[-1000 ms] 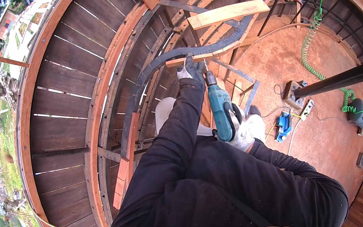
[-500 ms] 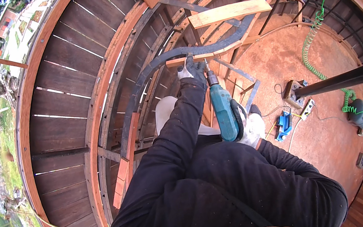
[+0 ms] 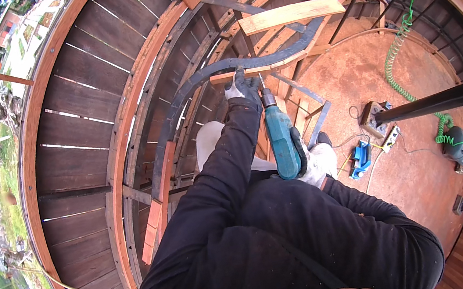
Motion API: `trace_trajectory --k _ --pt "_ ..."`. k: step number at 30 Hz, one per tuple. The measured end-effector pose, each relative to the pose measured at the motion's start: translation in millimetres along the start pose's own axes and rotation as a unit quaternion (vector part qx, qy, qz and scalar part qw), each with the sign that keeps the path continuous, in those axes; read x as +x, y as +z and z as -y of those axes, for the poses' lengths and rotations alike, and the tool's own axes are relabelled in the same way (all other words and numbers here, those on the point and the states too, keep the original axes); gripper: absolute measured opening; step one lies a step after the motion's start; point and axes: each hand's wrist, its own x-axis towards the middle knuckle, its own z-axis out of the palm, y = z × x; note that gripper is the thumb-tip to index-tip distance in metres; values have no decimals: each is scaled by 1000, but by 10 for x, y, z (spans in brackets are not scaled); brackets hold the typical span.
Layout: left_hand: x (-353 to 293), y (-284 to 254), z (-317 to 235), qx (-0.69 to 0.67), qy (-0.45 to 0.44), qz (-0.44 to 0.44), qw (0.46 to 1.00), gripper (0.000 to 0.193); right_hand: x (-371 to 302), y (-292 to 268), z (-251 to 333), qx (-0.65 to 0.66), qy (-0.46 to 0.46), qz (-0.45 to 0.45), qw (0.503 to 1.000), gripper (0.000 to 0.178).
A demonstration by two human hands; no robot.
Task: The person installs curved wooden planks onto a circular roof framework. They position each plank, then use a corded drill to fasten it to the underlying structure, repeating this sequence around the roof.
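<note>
My left hand [image 3: 242, 88], in a grey and white glove, grips a narrow wooden strip [image 3: 255, 70] from the near side, a finger reaching over it. The strip lies along the near edge of a dark curved metal frame [image 3: 212, 71]. My right hand [image 3: 301, 147], also gloved, is wrapped round the grip of a teal power drill [image 3: 282, 135]; the drill's body hides part of those fingers. The drill points away from me. Its bit [image 3: 262, 82] meets or nearly meets the strip, just right of my left hand; contact cannot be made out.
A pale board [image 3: 292, 15] lies across the frame beyond the strip. Right of me, on the reddish floor [image 3: 407, 194], are a blue power tool [image 3: 360, 159], a power strip [image 3: 391, 139] and cables. A black post [image 3: 441, 101] and green coiled hose [image 3: 392, 70] stand farther right.
The drill and my right hand have shifted very slightly left. My left hand keeps its hold on the wooden strip.
</note>
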Motion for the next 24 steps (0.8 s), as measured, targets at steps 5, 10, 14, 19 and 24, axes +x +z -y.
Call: trace_trajectory --k 5,10,14,19,24 --pt "-46 27 -57 12 -9 22 1000 42 60 83 156 -97 -17 -3 995 107" --pt "-31 6 -56 14 -9 36 999 44 79 112 280 -138 -22 -2 990 107" --pt "-5 -18 -43 16 -10 34 999 45 87 122 323 -157 -26 -1 987 106" --pt "5 -15 -44 21 -11 32 999 45 88 118 329 -170 -26 0 985 106" --pt "13 -3 -35 14 -11 21 1000 44 79 113 324 -181 -26 5 983 106"
